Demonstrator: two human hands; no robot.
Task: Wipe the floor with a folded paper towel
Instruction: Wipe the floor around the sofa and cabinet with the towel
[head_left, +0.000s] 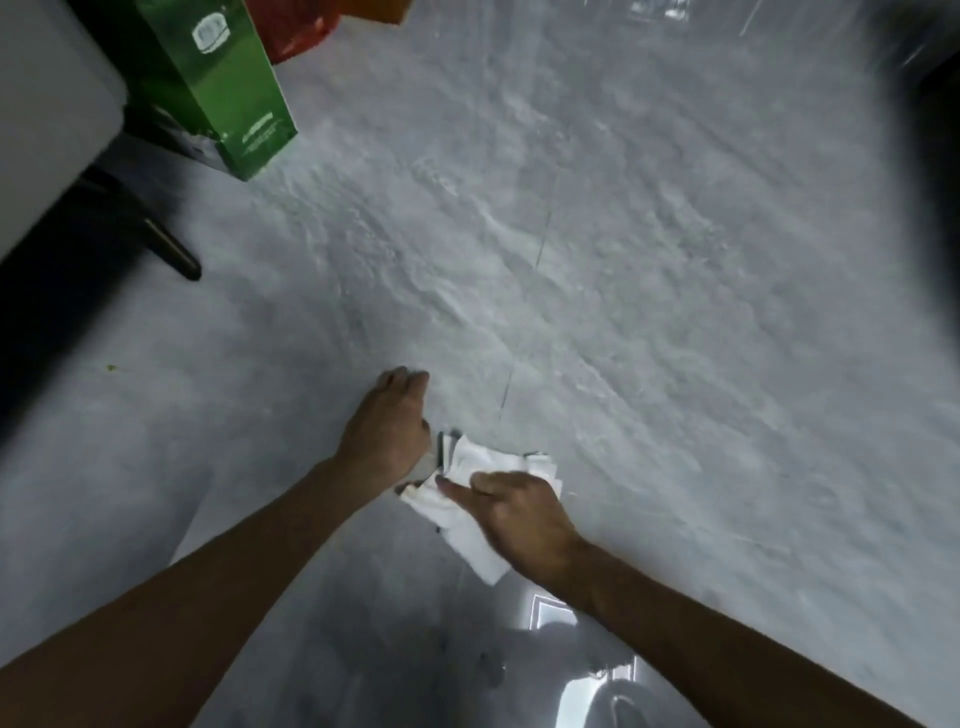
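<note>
A white folded paper towel (470, 512) lies flat on the glossy grey floor (623, 270), low in the middle of the view. My right hand (511, 514) presses down on the towel's right half, fingers spread over it and pointing left. Just left of the towel, my left hand (387, 431) rests on the floor with its fingers curled under; it holds nothing that I can see, and its thumb side is close to the towel's upper left corner. The picture is blurred by motion.
A green paper bag (223, 93) stands at the upper left, with a red object (296, 31) behind it. A dark furniture leg (171, 249) and a white surface (47, 119) sit at the far left. Bright reflections show on the floor near the bottom edge.
</note>
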